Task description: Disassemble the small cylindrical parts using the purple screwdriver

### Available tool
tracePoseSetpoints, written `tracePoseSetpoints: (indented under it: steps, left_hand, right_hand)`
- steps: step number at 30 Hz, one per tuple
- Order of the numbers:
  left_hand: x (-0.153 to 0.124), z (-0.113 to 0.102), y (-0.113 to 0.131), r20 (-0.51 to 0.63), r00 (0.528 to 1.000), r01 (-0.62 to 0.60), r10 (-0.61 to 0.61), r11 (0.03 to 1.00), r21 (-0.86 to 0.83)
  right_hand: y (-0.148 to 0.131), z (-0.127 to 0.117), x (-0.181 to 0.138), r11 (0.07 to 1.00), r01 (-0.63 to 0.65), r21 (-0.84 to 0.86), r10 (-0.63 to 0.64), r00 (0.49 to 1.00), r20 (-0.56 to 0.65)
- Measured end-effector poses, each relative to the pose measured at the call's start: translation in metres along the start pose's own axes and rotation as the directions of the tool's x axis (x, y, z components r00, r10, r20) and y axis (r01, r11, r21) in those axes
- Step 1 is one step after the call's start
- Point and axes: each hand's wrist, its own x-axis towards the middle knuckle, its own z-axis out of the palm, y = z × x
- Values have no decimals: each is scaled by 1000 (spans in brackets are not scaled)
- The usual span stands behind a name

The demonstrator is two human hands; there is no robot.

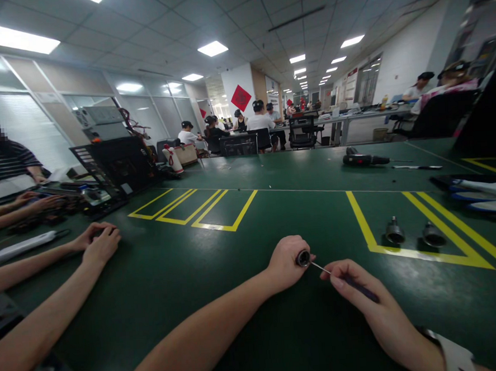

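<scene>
My left hand (289, 261) is closed around a small metal cylindrical part (303, 258), its round hollow end facing me. In my right hand (361, 290) is a thin screwdriver (361, 288) with a dark handle, held between thumb and fingers. The slim shaft points left, and its tip meets the part's edge; whether it sits inside cannot be made out. Two similar metal parts, one (395, 231) with its narrow stem upward and another (433, 234) tilted, stand within a yellow-taped area to the right.
A black power screwdriver (364, 159) and a pen (417, 167) lie farther back. Gloves (484, 193) rest at the right edge. A co-worker's hands (98, 242) are at left, near a white tool (22, 248). Dark equipment (118, 162) stands behind them. Yellow tape (243, 211) marks the green table.
</scene>
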Motion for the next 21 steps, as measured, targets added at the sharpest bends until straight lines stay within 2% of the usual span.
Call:
tracePoseSetpoints:
  steps: [8,11,13,18,21]
  left_hand:
    - [1,-1,-2,-16,1000,-5,2,988,-151]
    - [1,0,-3,-3,1000,18,-19,988,-154]
    - [1,0,-3,-1,1000,26,-27,990,-136]
    - [1,0,-1,-3,1000,-6,6,1000,-30]
    - [0,0,0,27,999,-43,43,999,-3]
  right_hand:
    - [0,-1,3,961,-79,266,80,997,5]
    - [-1,0,3,950,-91,300,96,995,-2]
    - [0,0,2,965,-64,254,71,997,-18]
    - [1,-1,0,1000,8,-9,-8,1000,-1]
    - [2,-1,0,1000,8,-14,-8,1000,16]
